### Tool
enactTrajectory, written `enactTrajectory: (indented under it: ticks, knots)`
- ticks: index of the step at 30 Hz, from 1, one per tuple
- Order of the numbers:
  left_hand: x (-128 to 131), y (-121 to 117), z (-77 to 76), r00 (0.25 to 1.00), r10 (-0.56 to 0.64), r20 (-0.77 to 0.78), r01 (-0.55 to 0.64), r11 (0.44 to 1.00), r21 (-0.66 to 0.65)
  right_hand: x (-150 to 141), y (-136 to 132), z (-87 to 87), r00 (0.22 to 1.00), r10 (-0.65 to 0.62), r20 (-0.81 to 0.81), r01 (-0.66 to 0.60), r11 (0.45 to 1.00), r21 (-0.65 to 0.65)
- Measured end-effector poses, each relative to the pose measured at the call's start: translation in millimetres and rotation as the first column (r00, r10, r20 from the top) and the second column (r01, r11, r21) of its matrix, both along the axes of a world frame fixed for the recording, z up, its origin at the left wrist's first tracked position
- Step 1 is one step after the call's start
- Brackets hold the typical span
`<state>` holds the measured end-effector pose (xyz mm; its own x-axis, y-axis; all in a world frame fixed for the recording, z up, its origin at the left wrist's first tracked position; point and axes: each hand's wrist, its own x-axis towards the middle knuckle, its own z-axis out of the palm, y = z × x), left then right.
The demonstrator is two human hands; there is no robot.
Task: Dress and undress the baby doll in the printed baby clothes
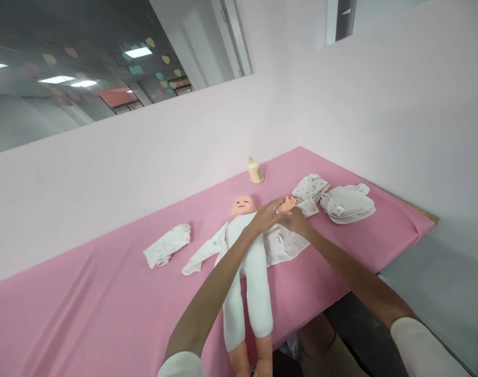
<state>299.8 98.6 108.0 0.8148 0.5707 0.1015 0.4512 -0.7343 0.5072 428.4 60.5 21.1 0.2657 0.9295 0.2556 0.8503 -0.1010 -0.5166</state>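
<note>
A baby doll (256, 293) with a white cloth body and a bare head lies on its back. Under it is spread a white baby jacket (283, 243); one sleeve covers the doll's arm at picture left. My left hand (267, 215) is closed around the other arm of the doll, near the wrist, with the doll's small hand (288, 203) sticking out past my fingers. My right hand (297, 221) is closed against the same forearm from below, its fingertips partly hidden. The jacket's other sleeve (308, 208) lies just beyond my right hand.
A cream pump bottle (255, 171) stands near the wall behind the doll's head. Folded printed baby clothes (310, 187) and a white cloth bundle (347, 203) lie at the right. Another folded garment (168, 245) lies left on the pink-covered table (101, 293). Walls border the back and right.
</note>
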Motion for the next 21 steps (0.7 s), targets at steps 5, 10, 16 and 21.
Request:
enactTrajectory:
  ticks: [5, 10, 16, 21]
  knots:
    - [1, -3, 1.6, 1.0, 0.004, -0.017, -0.003, 1.0, 0.017, -26, 15, -14.1, 0.999, -0.035, -0.037, 0.031, 0.995, -0.097]
    - [1, 2, -6.9, 1.0, 0.025, -0.007, -0.025, 1.0, -0.002, -13, 12, -13.9, 0.995, -0.083, -0.053, 0.076, 0.991, -0.113]
    - [4, 2, -16.1, 0.997, 0.038, -0.069, -0.039, 0.999, -0.02, 14, 6, 1.3, 0.972, -0.202, -0.12, 0.193, 0.978, -0.084]
    - [8, 2, -22.2, 0.984, 0.036, -0.174, -0.036, 0.999, 0.0, 23, 5, 8.8, 0.952, -0.26, -0.16, 0.257, 0.966, -0.04]
